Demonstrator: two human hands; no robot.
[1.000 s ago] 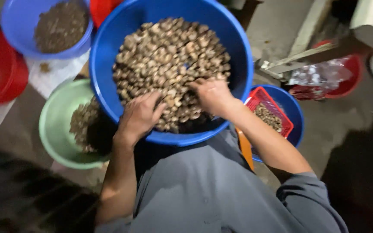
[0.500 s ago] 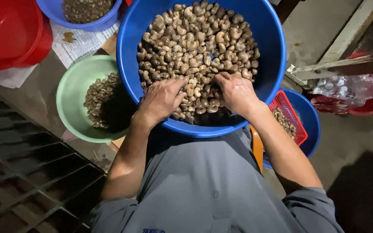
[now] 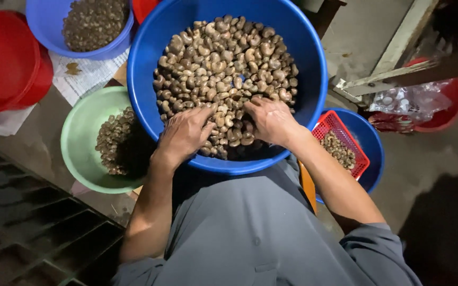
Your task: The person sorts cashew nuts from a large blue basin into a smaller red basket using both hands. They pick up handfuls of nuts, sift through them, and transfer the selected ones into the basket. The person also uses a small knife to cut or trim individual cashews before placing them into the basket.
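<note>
I'm looking straight down at the big blue tub, resting on the lap and tilted a bit toward me. It's sitting lower and more centred in view than a sec ago; the camera is drifting, but the tub itself seems to be staying put. It's carrying a thick heap of brown curved nuts, prob. cashews in shell.

Both hands are working inside the tub at its near edge. Compared w/ half a sec ago they're sitting in about the same spot, fingers shifted only slightly, so I'm reading this as ongoing raking or sorting, not a pick-and-move. The left hand is lying palm down on the nuts, fingers spread fairly wide and curled into the heap. The right hand is also palm down, fingers closer together, tips digging in. Can't tell if either is actually holding a nut; the undersides are hidden. The nuts are lying right under and just ahead of both hands, touching the fingertips.

Around the tub, going down in size: a red basin far left, a green bowl just left of the tub w/ darker nuts inside, a smaller blue bowl up top w/ small dark bits, another blue bowl at right holding a red mesh basket w/ a few nuts. A red bowl w/ a clear bag is sitting beyond that on the floor.
</note>
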